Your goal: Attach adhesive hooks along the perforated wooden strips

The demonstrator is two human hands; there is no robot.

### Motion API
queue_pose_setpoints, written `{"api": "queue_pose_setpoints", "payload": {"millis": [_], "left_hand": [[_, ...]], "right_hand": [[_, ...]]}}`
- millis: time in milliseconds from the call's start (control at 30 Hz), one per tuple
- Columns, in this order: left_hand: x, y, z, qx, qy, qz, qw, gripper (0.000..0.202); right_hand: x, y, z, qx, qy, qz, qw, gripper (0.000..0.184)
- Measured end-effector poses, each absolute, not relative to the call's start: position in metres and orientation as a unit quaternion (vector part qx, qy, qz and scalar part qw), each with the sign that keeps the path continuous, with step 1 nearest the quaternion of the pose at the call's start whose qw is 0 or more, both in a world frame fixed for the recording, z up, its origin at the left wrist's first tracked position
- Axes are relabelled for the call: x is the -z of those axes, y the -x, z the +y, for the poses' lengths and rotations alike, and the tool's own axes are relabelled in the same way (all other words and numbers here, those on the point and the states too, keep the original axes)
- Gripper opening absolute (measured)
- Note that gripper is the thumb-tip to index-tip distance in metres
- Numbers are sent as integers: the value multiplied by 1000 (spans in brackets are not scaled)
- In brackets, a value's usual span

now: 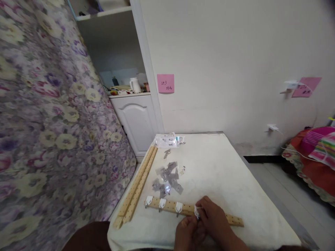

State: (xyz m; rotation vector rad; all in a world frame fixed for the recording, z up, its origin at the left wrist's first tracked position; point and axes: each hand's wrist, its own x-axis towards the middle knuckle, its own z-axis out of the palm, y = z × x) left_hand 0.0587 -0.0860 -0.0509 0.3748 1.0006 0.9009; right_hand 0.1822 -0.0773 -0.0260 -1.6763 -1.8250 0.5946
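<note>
A light wooden strip with rows of holes lies across the near part of the table. Three white hooks with metal lower ends sit on it, spaced along its left half. Another white hook is on the strip between my hands. My right hand is closed, its thumb and fingers pinching this hook's upper part. From below, my left hand is closed at the hook's metal end, with its fingertips partly hidden.
Several clear plastic pieces lie beyond the strip, near a small white piece. Two long perforated wooden strips run along the table's left edge. A clear package rests at the far end. A floral curtain hangs left.
</note>
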Motion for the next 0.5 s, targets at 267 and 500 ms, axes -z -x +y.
{"api": "queue_pose_setpoints", "payload": {"millis": [267, 500], "left_hand": [[54, -58, -86, -413, -181, 456, 767, 39], [56, -58, -86, -416, -184, 444, 772, 41]], "right_hand": [[28, -182, -76, -225, 637, -677, 292, 17], [32, -183, -70, -233, 647, -673, 273, 14]]}}
